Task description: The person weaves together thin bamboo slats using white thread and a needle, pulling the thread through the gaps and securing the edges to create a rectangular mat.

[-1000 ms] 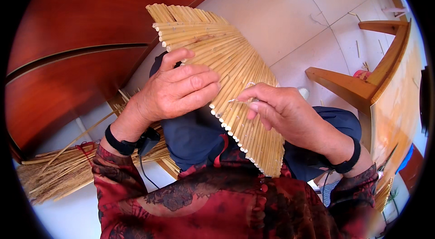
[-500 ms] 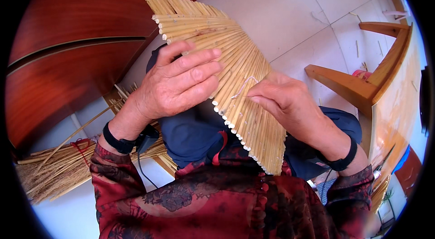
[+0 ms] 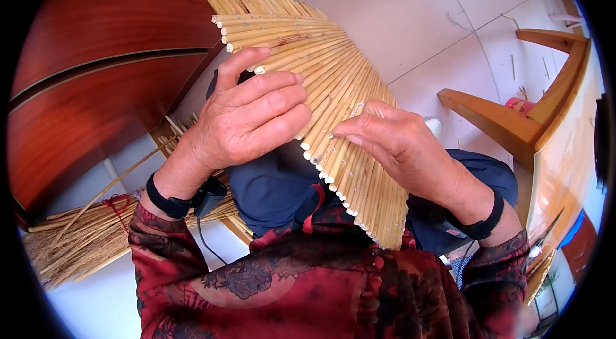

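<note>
At the far left, a bundle of dry, straw-coloured stalks with feathery ends (image 3: 96, 230) is seen, tied with thin red string (image 3: 116, 207). Next, the left hand (image 3: 256, 113) is laid over the left edge of a broad, fan-like panel of pale yellow round stalks (image 3: 333, 66); its fingers are slightly spread on top, but its thumb is hidden, so whether the edge is pinched cannot be told. The panel is held slantwise above dark blue cloth trousers (image 3: 263, 194), between the hands and reaching beyond both.

Many stalks are already joined side by side, and small stitch-like pale marks are shown across them. The work is judged well advanced, though a white thread loop (image 3: 359, 108) is left standing loose; how many stitches remain cannot be told.

Over the panel's lower middle, a thin, pale, needle-like tool (image 3: 331, 134) is pinched narrowly between thumb and forefinger of the right hand (image 3: 401, 146), close against the stalks. Farther right, a light brown wooden desk (image 3: 568, 149) is placed well apart.
</note>
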